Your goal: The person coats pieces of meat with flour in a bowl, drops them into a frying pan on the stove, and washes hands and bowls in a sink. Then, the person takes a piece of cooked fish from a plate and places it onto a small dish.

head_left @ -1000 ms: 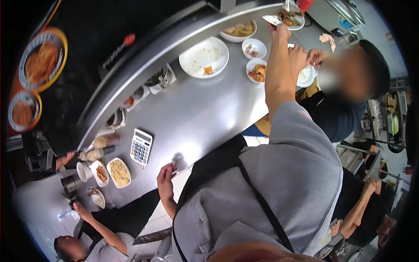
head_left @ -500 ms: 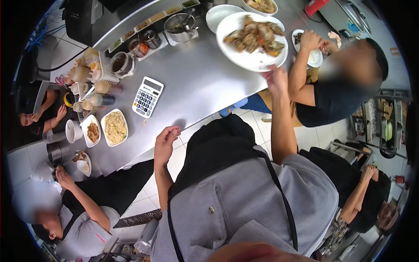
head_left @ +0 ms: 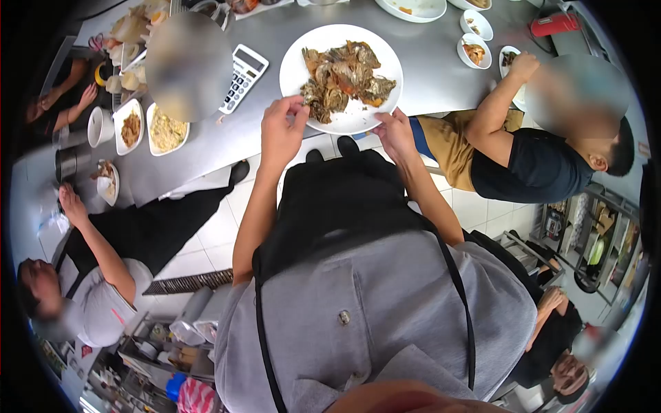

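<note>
A white round plate (head_left: 292, 69) carries a heap of browned fried fish pieces (head_left: 344, 79). My right hand (head_left: 396, 135) grips its near right rim, thumb on top. At the near left rim is my left hand (head_left: 284, 129), its fingertips and thumb close together against the edge of the fish. Whether they pinch a piece of fish or the rim cannot be made out. To the left of the plate lies a white calculator (head_left: 241, 79), partly covered by a blurred patch.
The steel table (head_left: 255, 127) holds a dish of fried rice (head_left: 167, 134), a dish of brown food (head_left: 129, 131) and small white bowls (head_left: 475, 51). A person in a dark shirt (head_left: 544, 162) sits at the right; another in grey (head_left: 110, 289) is at the left.
The plate of fish has come left and nearer to my body, held in my right hand. My left hand has risen from the table's edge to the plate's left rim.
</note>
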Tool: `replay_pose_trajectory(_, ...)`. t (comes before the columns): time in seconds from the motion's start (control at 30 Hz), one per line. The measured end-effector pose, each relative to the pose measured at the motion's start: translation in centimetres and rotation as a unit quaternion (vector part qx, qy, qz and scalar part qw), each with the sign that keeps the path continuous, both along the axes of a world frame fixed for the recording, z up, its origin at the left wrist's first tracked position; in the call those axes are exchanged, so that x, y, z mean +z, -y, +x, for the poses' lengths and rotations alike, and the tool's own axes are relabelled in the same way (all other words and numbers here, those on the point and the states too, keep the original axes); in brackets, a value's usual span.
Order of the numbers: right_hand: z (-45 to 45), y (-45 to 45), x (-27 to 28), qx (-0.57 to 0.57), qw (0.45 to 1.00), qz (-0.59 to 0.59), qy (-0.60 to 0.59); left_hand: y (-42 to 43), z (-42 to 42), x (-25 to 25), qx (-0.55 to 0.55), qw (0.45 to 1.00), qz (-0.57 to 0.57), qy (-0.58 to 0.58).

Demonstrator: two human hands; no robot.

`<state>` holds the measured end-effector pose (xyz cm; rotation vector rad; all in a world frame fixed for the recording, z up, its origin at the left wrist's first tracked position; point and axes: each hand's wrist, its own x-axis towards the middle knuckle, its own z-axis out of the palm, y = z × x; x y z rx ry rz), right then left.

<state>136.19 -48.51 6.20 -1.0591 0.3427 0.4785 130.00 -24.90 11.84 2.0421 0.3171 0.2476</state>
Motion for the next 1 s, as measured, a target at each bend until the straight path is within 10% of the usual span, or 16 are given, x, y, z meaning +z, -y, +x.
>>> replay_pose_trajectory(0.1,1.6,0.7,2.4,0.026,0.999,0.002,-0.027,0.6,1.5,-0.3,0.036,0.992,0.114,0.035)
replay_pose_trajectory(0.17,4.2,4.3,4.1,0.316,0.913,-0.256,-0.032,0.2,3.1,-1.2,0.063,0.985,0.155,0.034)
replay_pose_trajectory(0.43,16.7,0.8,5.4,0.301,0.637,-0.613,0.359,0.4,13.2,-0.4,0.086,0.953,0.22,-0.191)
replay_pose_trajectory(1.0,18.1,-3.7,2.0,0.296,0.795,-0.427,0.312,0.3,13.5,-0.9,0.142,0.981,0.02,-0.129)
